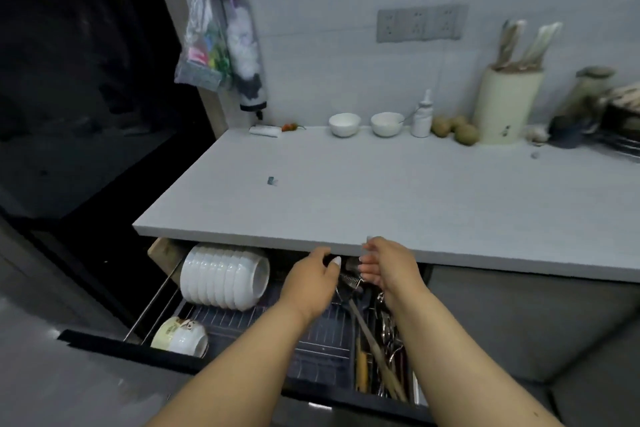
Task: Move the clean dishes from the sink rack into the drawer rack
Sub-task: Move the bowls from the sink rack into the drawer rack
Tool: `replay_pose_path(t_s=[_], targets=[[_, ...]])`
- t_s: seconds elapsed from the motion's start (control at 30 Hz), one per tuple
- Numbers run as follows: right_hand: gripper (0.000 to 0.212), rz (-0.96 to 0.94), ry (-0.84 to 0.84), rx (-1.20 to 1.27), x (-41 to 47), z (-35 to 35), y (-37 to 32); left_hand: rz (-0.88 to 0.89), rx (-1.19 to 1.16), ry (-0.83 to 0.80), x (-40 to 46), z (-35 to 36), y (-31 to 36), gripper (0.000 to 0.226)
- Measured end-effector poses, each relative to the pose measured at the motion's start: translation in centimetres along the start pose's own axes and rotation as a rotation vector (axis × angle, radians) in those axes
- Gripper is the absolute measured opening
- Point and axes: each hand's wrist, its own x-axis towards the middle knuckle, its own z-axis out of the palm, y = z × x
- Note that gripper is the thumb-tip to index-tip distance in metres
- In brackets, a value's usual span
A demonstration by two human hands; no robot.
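Observation:
The drawer rack [162, 302] stands pulled out under the counter. A row of white bowls [225, 279] stands on edge at its back left, and a patterned bowl [180, 336] lies at the front left. My left hand [311, 284] reaches to the back of the drawer; its thumb lies by a metal utensil [349, 282], and its fingers are hidden. My right hand [388, 269] hovers beside it under the counter edge, fingers loosely curled, holding nothing that I can see. The sink rack [623, 139] shows at the far right edge.
The utensil compartment [381, 357] at the drawer's right holds chopsticks and cutlery. On the counter [346, 198] along the wall stand two white bowls [365, 124], a small bottle, potatoes and a knife block [507, 104]. Bags hang on the wall at left.

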Motion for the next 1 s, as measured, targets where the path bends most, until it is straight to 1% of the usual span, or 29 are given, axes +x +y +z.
replay_pose_path(t_s=[0.1,0.33,0.47,0.7,0.8,0.9,1.0], targets=[[0.018,-0.033,0.076,0.069,-0.2,-5.0,-1.3,0.077,0.043,-0.073,0.7,3.0,3.9,0.043],[0.015,-0.090,0.280,0.140,-0.3,-18.3,-5.1,0.225,-0.027,-0.183,2.0,11.9,14.1,0.041],[0.015,-0.120,0.409,0.184,0.0,-26.9,-6.8,0.303,0.011,-0.256,2.2,17.9,20.2,0.043],[0.011,-0.154,0.643,0.303,0.3,-41.3,-7.5,0.438,0.052,-0.412,2.4,27.7,29.6,0.044],[0.009,-0.168,0.728,0.400,-0.6,-47.3,-7.9,0.481,0.055,-0.483,2.0,31.6,33.3,0.043],[0.012,-0.180,0.852,0.476,-2.0,-53.2,-7.9,0.533,0.063,-0.549,1.0,35.3,36.7,0.044],[0.009,-0.199,0.967,0.547,-3.6,-59.0,-7.7,0.585,0.050,-0.623,-0.5,38.7,40.1,0.043]])
